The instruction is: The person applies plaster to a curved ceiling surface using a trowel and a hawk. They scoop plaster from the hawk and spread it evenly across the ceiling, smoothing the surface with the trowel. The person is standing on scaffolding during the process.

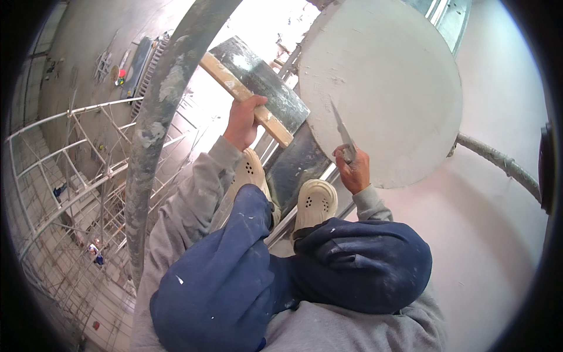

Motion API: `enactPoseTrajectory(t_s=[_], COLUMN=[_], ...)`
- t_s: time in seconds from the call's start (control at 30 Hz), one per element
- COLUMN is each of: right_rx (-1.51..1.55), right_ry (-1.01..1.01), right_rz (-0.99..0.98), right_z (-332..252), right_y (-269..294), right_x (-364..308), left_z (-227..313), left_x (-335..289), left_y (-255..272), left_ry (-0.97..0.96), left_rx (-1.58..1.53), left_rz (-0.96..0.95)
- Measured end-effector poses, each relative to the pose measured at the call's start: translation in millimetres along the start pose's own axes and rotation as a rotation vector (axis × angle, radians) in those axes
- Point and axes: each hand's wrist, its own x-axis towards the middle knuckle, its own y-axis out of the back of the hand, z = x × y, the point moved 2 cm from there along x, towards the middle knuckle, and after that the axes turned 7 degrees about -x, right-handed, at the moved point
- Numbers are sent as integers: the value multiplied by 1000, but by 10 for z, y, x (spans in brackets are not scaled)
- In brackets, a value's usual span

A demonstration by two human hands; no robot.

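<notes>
My left hand (244, 122) is wrapped round the wooden bar of a wide plastering blade (261, 79), a flat grey metal plate with pale smears. To its right, my right hand (353, 169) grips a trowel (342, 127) by the handle. That trowel shows almost edge-on, its thin blade pointing away over a large round container of smooth white plaster (387, 88). Whether the blade touches the plaster, I cannot tell. One corner of the wide blade comes close to the container's left rim.
My pale clogs (315, 205) rest on a narrow dark plank (296, 167) high up. A plaster-spattered pole (155, 123) rises at left. Beyond it, scaffolding (76, 158) stands far below, with a person (95, 252) near it. A pale wall (498, 105) and a pipe (501, 164) are at right.
</notes>
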Motion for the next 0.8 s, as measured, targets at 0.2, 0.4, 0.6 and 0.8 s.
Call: enactPoseTrajectory(t_s=[0.2,0.4,0.6,0.8], right_rx=[-100,-195,-273,-294], right_ry=[179,139,86,96], right_rz=[-126,-82,-141,-204], right_z=[-253,-140,-62,-27], right_y=[-267,-379,-367,-380], right_x=[-59,22,-17,-3], left_z=[-115,-164,-205,-171], left_x=[359,274,321,332], left_y=[132,8,8,-1], left_ry=[23,7,-39,9], left_rx=[62,62,98,152], left_rz=[50,16,77,77])
